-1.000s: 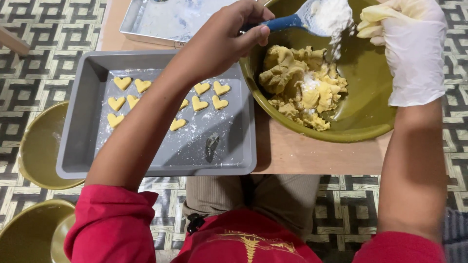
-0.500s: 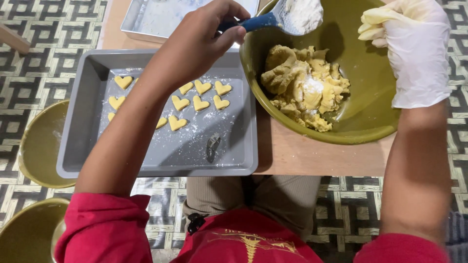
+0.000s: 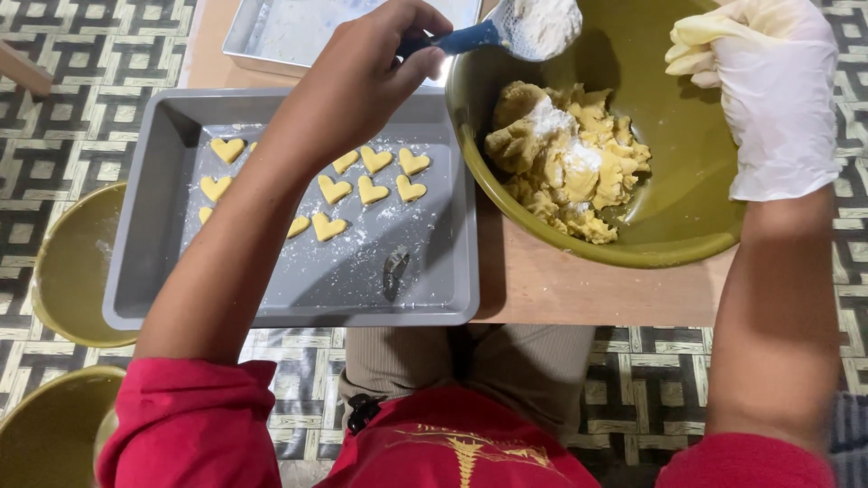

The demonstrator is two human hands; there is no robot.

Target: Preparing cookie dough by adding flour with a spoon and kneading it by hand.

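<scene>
My left hand (image 3: 371,68) grips the blue handle of a spoon (image 3: 524,27) heaped with white flour, held over the rim of a large olive-green bowl (image 3: 687,226). Crumbly yellow dough (image 3: 570,163), dusted with flour, lies in the bowl. My right hand (image 3: 768,99) wears a white glove smeared with dough and rests over the bowl's right side, holding nothing I can see. A grey baking tray (image 3: 163,181) under my left arm holds several heart-shaped dough pieces (image 3: 371,176) on a floury bottom.
A second metal tray (image 3: 298,32) dusted with flour sits at the back of the small wooden table (image 3: 561,289). Two olive-green bowls (image 3: 77,267) stand on the patterned floor at the left, one (image 3: 45,429) nearer me. My knees are under the table's front edge.
My left hand has carried the flour spoon leftwards and up, away from the dough to the bowl's back rim. The gloved right hand has stayed in place.
</scene>
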